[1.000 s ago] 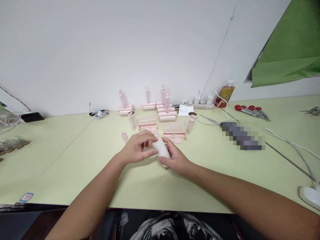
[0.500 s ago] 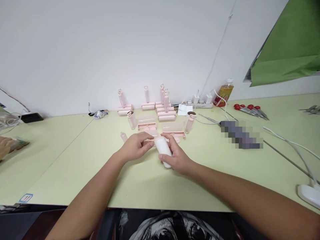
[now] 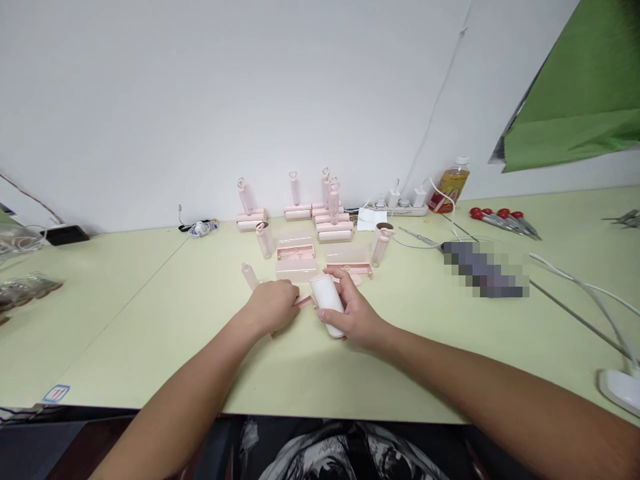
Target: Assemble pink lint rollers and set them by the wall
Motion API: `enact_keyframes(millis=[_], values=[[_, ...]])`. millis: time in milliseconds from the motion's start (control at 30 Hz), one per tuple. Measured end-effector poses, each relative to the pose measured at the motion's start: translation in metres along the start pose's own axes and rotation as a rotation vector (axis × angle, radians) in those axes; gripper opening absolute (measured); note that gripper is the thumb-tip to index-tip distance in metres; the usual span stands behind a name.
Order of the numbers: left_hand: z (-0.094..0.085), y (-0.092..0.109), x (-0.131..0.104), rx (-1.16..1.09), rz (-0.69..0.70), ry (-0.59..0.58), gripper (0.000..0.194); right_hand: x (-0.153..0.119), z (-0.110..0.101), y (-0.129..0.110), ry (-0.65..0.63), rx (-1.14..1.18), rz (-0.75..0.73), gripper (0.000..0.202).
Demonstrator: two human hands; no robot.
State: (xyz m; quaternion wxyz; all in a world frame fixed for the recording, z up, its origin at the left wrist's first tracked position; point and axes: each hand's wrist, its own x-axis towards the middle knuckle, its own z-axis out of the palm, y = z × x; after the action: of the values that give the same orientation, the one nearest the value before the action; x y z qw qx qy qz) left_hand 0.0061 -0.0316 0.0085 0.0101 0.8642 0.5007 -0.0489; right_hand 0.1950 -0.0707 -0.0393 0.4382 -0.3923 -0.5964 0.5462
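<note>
My right hand is wrapped round a white lint roller refill, tilted just above the table. To its left, my left hand is closed on a pink plastic tray-shaped part; most of that part is hidden under the fingers. Beyond the hands lie a clear pink cover, an open pink case and another open pink case. A pale pink handle rests beyond my left hand.
Several pink lint rollers with upright handles line the wall. Two rolls with handles stand nearer, left and right. Rightward are a power strip, a drink bottle, red-handled tools and cables.
My left hand has moved down and a little left, closing on the pink tray-shaped part and shifting it towards me. My right hand keeps the white refill in nearly the same place.
</note>
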Motion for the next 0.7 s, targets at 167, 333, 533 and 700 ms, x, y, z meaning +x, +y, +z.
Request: enact_keyframes(millis=[167,333,533,700], values=[[0.000,0.002,-0.002,-0.166,-0.008,-0.025,0.016,0.000,0.000,-0.001,0.005,-0.006,0.003,0.070],[-0.001,-0.001,0.001,-0.581,-0.125,-0.056,0.014,-0.001,0.000,-0.005,0.071,-0.007,-0.017,0.070],[0.008,0.003,0.009,-1.046,-0.208,0.014,0.026,-0.001,0.001,-0.002,0.037,0.020,-0.020,0.071],[0.013,0.010,0.017,-1.339,-0.207,0.137,0.044,0.000,0.000,0.004,-0.007,0.005,-0.042,0.067]])
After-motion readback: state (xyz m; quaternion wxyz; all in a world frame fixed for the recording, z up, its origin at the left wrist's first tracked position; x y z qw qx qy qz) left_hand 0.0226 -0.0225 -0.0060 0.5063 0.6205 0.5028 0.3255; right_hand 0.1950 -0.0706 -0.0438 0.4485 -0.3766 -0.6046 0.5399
